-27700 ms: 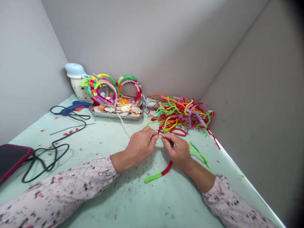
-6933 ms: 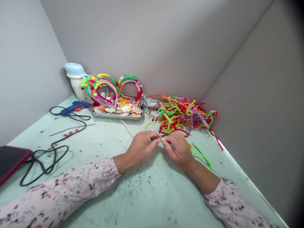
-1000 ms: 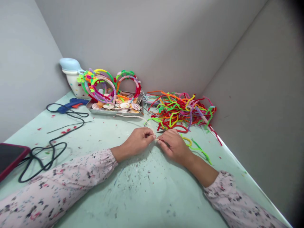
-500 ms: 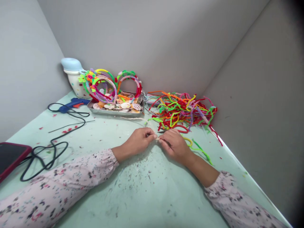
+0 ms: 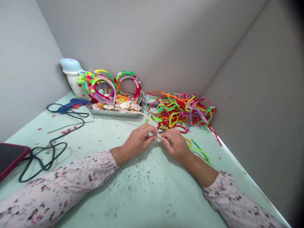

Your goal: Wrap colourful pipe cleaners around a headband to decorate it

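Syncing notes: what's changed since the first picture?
The pale strand swung right in view: its tail lay left of the left hand, now runs up from between both hands. The red-green piece below the right hand is out of sight. Both still pinch it; tray, glue gun, phone stayed.

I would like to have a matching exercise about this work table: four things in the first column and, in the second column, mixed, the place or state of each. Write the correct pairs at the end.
Things
1. metal tray
2. pale strand
3. phone
4. heap of fuzzy strands

Places and states
A. dark screen and red edge, cut off by the picture's left side
B. many colours, lying to the right of the tray
C. filled with shells
D. at the fingertips of the left hand and the right hand

Correct pairs: 1-C, 2-D, 3-A, 4-B
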`<state>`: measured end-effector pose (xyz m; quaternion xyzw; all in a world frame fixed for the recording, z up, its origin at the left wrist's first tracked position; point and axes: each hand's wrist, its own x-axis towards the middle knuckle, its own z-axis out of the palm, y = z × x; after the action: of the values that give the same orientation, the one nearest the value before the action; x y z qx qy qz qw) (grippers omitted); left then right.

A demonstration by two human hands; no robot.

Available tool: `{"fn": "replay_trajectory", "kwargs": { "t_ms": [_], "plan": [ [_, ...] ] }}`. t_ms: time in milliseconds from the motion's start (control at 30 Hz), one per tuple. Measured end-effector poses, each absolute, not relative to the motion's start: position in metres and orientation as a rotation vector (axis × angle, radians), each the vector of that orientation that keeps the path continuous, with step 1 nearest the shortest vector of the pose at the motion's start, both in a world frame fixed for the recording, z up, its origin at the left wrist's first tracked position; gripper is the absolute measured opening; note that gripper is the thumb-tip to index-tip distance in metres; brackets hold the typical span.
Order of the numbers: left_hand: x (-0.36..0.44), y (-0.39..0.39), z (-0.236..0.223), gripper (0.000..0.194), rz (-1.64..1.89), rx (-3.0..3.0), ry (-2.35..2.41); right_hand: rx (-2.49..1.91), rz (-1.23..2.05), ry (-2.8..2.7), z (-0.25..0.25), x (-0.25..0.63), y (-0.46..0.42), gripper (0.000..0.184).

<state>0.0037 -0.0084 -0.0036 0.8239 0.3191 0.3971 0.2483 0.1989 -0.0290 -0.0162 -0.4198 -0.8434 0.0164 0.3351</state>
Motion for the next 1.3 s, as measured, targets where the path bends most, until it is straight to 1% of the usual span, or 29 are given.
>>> {"fn": "replay_trajectory", "kwargs": {
  "t_ms": [133,600,1300],
  "plan": [
    [0.0029,-0.0060,-0.0035,0.012,1.127,2.295,0.853,-1.097,0.049,-2.191,-0.0162,0.1980,-0.0289,0.015],
    [0.0021,-0.0027,-0.0060,0.017,1.250,2.388,0.787,-1.062,0.054,-2.182,-0.0142,0.1971,-0.0293,0.014],
    [0.0019,-0.0014,-0.0074,0.018,1.047,2.413,0.895,-1.063,-0.022,-2.234,-0.0139,0.1977,-0.0293,0.013]
  ]
}}
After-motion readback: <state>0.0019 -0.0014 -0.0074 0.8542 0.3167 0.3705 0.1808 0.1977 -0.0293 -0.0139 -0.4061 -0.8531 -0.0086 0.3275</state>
